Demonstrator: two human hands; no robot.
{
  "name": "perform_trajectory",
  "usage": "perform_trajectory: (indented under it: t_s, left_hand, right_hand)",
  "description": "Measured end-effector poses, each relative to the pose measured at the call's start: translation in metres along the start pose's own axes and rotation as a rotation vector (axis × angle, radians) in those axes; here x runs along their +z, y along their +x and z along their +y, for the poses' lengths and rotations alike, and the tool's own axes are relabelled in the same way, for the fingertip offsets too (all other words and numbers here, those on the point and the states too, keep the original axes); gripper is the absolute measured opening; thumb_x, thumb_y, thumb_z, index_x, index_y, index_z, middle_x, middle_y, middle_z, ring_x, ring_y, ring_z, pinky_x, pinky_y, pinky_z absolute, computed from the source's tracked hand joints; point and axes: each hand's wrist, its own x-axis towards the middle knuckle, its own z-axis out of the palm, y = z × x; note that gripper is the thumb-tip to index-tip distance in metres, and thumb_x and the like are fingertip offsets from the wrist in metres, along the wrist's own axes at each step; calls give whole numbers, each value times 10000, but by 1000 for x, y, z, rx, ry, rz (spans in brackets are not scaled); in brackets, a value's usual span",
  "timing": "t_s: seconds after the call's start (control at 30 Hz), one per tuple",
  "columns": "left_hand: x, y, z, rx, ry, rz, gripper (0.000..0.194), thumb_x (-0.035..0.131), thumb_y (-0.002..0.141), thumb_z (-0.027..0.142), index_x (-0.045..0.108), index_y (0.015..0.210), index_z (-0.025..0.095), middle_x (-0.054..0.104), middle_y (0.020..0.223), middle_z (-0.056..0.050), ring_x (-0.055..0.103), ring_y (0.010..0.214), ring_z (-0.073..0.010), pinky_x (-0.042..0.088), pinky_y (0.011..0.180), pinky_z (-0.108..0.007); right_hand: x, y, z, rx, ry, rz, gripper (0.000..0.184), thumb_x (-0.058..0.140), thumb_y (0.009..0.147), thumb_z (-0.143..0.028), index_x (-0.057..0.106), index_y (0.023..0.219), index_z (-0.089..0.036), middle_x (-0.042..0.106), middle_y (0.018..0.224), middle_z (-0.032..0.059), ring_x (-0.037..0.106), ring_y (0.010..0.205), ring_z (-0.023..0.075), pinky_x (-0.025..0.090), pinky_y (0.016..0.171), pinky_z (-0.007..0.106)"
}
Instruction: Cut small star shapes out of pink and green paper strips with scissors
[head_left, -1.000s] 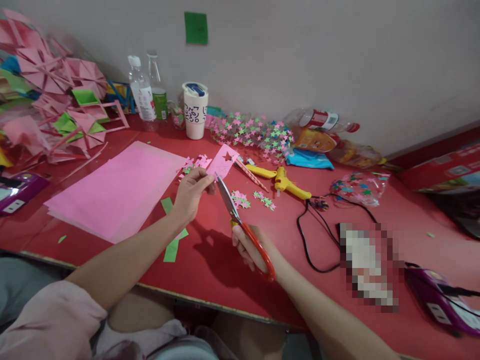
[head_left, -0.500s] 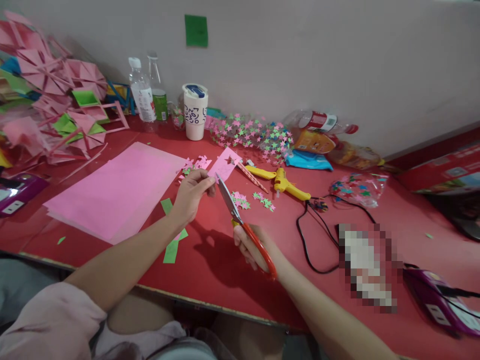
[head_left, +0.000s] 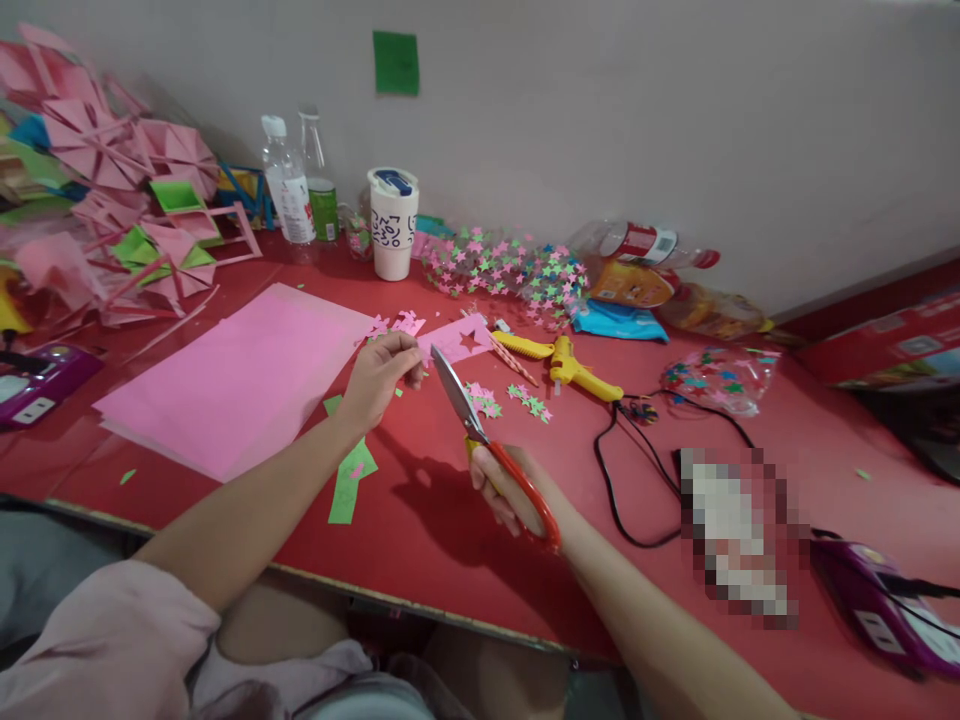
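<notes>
My left hand pinches one end of a small pink paper strip that has a star-shaped hole cut in it. The strip hangs just above the red table. My right hand grips the red handles of a pair of scissors. The steel blades point up and left, with their tips close to the strip's near end beside my left fingers. Small pink and green paper stars lie on the table just behind the blades.
A stack of pink sheets lies at the left, green scraps near my left forearm. A yellow glue gun with a black cord, a white cup, bottles, a star pile and pink paper pinwheels fill the back.
The pink strip has swung from pointing up to lying nearly level, to the right of my left fingers. My left hand rose slightly. The scissors stayed almost in place.
</notes>
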Motion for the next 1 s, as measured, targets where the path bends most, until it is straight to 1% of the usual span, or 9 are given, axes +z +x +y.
perform_trajectory:
  t_s: [0.1,0.17,0.23,0.37,0.6,0.73,0.83,0.93,1.0]
  left_hand:
    - [-2,0,-1,-8,-32,-20,110,579,734,224,543,643,173,566,513,44,496,443,-52,390,470,-193]
    - [0,-2,0,-32,-59,-76,134,590,747,259,559,653,169,585,534,33,509,455,-56,400,478,-199]
    - [4,-5,1,-62,-73,-113,159,613,745,275,561,639,170,592,537,28,513,460,-59,415,493,-205]
    - [9,-8,1,-79,-114,-63,150,647,724,255,561,627,180,597,546,35,538,488,-65,430,513,-208]
    - [6,-5,0,-19,-176,25,106,641,726,212,599,634,183,596,536,42,530,485,-55,420,511,-190]
    - [10,-7,3,-85,-211,39,109,640,724,232,602,640,174,601,551,34,532,485,-57,422,495,-190]
    - [12,-7,5,-131,-236,44,95,652,715,235,604,666,169,592,564,35,533,503,-54,424,501,-185]
    - [10,-6,5,-107,-227,60,105,642,726,245,582,671,178,570,559,44,509,504,-50,414,507,-181]
    - [8,-5,4,-66,-175,57,126,623,744,252,562,657,185,525,518,55,460,471,-45,374,480,-180]
  right_hand:
    - [1,1,1,-17,19,13,487,457,811,-667,445,646,-209,365,341,-106,354,254,63,335,341,204]
    - [3,1,2,-38,40,42,483,459,806,-667,448,648,-210,372,339,-104,358,258,65,355,351,210]
    - [5,1,3,-38,54,63,489,470,788,-678,452,646,-210,378,340,-102,364,257,66,350,343,210]
    - [7,3,4,-9,60,84,510,500,743,-705,456,632,-210,370,344,-106,367,251,62,320,316,199]
    - [8,3,3,-13,48,86,500,494,754,-692,463,635,-207,363,345,-107,362,257,59,343,333,200]
    - [11,2,4,21,22,120,487,519,757,-673,456,633,-207,370,360,-101,374,269,64,332,328,194]
    - [13,1,4,-6,6,145,474,537,767,-658,460,643,-207,371,377,-99,371,281,65,323,335,194]
    - [12,0,4,-22,-17,146,478,534,772,-663,458,644,-209,367,381,-96,363,284,69,315,333,199]
    - [9,-1,3,-11,-39,132,482,512,785,-668,459,652,-208,371,390,-92,366,291,71,316,339,201]
